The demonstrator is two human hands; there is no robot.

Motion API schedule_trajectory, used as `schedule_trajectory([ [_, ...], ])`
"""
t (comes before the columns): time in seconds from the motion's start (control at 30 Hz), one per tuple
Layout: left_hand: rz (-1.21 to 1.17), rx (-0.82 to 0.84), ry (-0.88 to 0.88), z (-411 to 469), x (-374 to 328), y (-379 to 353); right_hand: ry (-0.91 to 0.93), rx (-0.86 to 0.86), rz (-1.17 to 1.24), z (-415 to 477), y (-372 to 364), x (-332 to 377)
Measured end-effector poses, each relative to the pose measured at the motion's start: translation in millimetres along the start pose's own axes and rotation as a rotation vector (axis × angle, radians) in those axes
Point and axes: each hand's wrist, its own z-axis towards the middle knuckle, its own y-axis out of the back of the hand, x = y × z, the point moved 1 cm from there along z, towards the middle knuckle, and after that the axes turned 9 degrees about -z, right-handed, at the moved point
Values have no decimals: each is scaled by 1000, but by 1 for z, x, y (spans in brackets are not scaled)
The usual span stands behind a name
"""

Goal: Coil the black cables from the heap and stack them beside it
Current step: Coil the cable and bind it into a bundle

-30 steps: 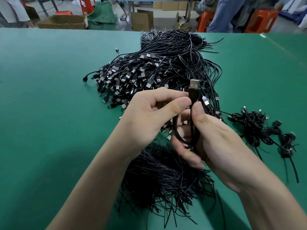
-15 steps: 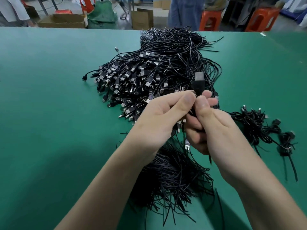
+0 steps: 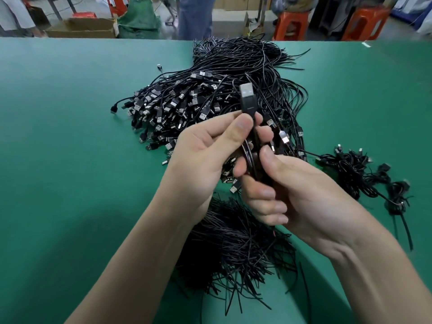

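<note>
A big heap of black USB cables (image 3: 210,94) lies on the green table (image 3: 58,136), plugs toward the left. Above its near edge both hands hold one folded black cable (image 3: 248,106) whose USB plug sticks straight up. My left hand (image 3: 205,155) pinches the strands just below the plug between thumb and forefinger. My right hand (image 3: 292,192) grips the lower loops, thumb on top, fingers curled beneath. A small stack of coiled cables (image 3: 364,174) lies to the right of the heap.
A bundle of thin black tie wires (image 3: 233,249) lies under my forearms near the front edge. Beyond the table's far edge stand orange stools (image 3: 291,22), cardboard boxes (image 3: 81,29), a green bag and a person's legs (image 3: 196,17).
The cable's plug has risen higher above my fingers. My left thumb now pinches just under the plug, and my right hand has slid lower on the loops.
</note>
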Motion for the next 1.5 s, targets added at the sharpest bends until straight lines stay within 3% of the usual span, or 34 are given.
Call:
schedule_trajectory([
  [0.2, -24, -33, -4, 0, -3, 2, 31, -115, -180, 3, -9, -3],
  [0.43, -152, 47, 9, 0, -6, 1, 24, 151, 290, 5, -16, -5],
  [0.6, -141, 29, 0, 1, -7, 4, 121, -103, 5, 8, -20, -8],
  [0.67, -121, 51, -5, 0, -8, 6, 122, -121, -42, 6, -17, -7],
  [0.83, -91, 132, 24, -1, -7, 5, 39, 119, 164, 2, -6, 0],
  [0.93, -45, 149, 16, 0, -3, 5, 7, 158, 225, 1, -4, 1],
  [1.3, 11, 159, -15, 3, -3, 12, 159, -277, -255, 5, -16, -3],
  [1.4, 250, 167, 8, 4, -7, 22, 191, -386, -418, 6, -9, -2],
  [1.5, 820, 186, 77, 5, -8, 38, 215, -512, -620, 3, 6, 3],
])
